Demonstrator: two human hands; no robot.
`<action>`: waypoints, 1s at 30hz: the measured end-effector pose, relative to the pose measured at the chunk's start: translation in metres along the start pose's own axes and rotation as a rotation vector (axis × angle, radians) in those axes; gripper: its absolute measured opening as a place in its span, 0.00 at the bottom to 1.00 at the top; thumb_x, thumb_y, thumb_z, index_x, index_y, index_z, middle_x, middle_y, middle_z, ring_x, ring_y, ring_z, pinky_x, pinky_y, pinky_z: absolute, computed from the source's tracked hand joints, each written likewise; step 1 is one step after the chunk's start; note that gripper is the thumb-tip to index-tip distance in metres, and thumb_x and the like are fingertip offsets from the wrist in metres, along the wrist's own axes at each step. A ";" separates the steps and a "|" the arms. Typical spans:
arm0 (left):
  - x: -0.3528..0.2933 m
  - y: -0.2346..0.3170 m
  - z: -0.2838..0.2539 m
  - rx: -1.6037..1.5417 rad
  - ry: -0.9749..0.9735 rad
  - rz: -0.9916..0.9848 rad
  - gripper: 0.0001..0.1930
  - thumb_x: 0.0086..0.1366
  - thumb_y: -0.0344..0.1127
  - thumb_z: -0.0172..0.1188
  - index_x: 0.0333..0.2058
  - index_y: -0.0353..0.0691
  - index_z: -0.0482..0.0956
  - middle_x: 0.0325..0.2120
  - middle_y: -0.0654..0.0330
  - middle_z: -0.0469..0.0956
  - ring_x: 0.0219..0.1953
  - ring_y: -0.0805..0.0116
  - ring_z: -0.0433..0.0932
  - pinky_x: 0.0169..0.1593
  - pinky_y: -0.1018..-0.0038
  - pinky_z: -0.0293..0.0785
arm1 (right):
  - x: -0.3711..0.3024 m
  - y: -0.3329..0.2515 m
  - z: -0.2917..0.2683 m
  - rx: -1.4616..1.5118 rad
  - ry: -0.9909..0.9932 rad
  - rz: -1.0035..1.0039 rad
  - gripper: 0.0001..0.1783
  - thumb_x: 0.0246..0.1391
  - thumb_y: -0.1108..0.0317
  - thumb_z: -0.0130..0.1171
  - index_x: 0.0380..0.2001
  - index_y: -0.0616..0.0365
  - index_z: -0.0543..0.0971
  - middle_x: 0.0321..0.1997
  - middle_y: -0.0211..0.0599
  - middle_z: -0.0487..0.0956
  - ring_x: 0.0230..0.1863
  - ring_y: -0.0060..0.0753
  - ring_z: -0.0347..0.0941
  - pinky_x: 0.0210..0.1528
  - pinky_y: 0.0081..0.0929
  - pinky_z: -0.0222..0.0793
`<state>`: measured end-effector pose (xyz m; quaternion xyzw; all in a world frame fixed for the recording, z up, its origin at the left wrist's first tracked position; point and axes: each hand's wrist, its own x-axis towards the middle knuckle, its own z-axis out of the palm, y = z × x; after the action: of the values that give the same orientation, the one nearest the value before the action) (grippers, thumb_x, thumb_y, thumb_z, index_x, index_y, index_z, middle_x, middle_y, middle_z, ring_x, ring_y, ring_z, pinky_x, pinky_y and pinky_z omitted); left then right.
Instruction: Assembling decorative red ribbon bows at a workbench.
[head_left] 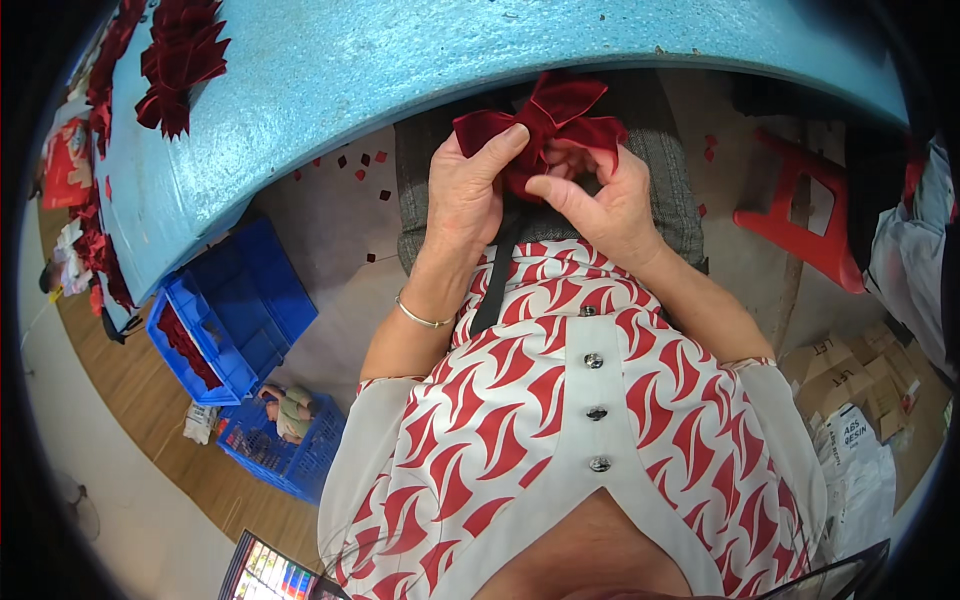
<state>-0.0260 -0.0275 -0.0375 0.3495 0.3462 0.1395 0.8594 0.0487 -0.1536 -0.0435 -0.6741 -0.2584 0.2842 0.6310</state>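
Over my lap, just below the table's edge, I hold a dark red velvet bow (552, 118) with several loops and tails. My left hand (474, 182) grips its left side, the thumb pressed across the front near the knot. On the right side, my right hand (600, 198) is closed at the lower loops, its fingers curled in behind the ribbon and its thumb pointing left. The fingertips of both hands are partly hidden by the velvet. A stack of finished-looking red velvet bows (182, 65) lies on the blue table (400, 50) at the far left.
Left of me stand a blue lidded bin (200, 340) with red material inside and a blue crate (285, 445) below it. A red plastic stool (805, 205) is at the right, near cardboard (850, 375) and a white sack (855, 470). Red scraps (378, 175) dot the floor.
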 end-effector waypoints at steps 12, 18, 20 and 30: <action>-0.002 -0.007 0.003 0.030 0.019 0.079 0.07 0.53 0.27 0.61 0.31 0.36 0.75 0.27 0.61 0.77 0.29 0.76 0.74 0.35 0.81 0.70 | 0.003 0.005 0.004 -0.414 0.135 -0.353 0.09 0.40 0.77 0.60 0.29 0.63 0.74 0.23 0.38 0.76 0.24 0.27 0.74 0.26 0.21 0.68; -0.004 -0.010 0.000 0.111 0.050 0.106 0.07 0.53 0.27 0.61 0.31 0.36 0.75 0.27 0.62 0.77 0.28 0.77 0.73 0.35 0.81 0.70 | 0.005 0.005 0.002 -0.577 0.109 -0.441 0.07 0.40 0.78 0.58 0.28 0.62 0.74 0.20 0.40 0.74 0.22 0.25 0.73 0.23 0.24 0.67; -0.004 -0.010 0.000 0.115 0.046 0.116 0.07 0.53 0.27 0.61 0.31 0.36 0.75 0.27 0.62 0.77 0.28 0.78 0.73 0.35 0.81 0.70 | 0.006 0.004 0.002 -0.488 0.095 -0.375 0.07 0.41 0.77 0.57 0.28 0.62 0.73 0.20 0.39 0.74 0.22 0.25 0.73 0.23 0.24 0.67; -0.001 -0.009 -0.001 0.058 0.048 0.126 0.06 0.54 0.26 0.59 0.31 0.34 0.73 0.26 0.60 0.77 0.27 0.76 0.74 0.33 0.81 0.71 | 0.010 0.014 0.000 0.712 -0.062 0.593 0.06 0.51 0.68 0.50 0.27 0.60 0.72 0.21 0.30 0.69 0.19 0.22 0.65 0.23 0.18 0.64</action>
<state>-0.0276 -0.0339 -0.0444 0.3920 0.3482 0.1914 0.8297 0.0558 -0.1472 -0.0582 -0.4516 0.0403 0.5433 0.7066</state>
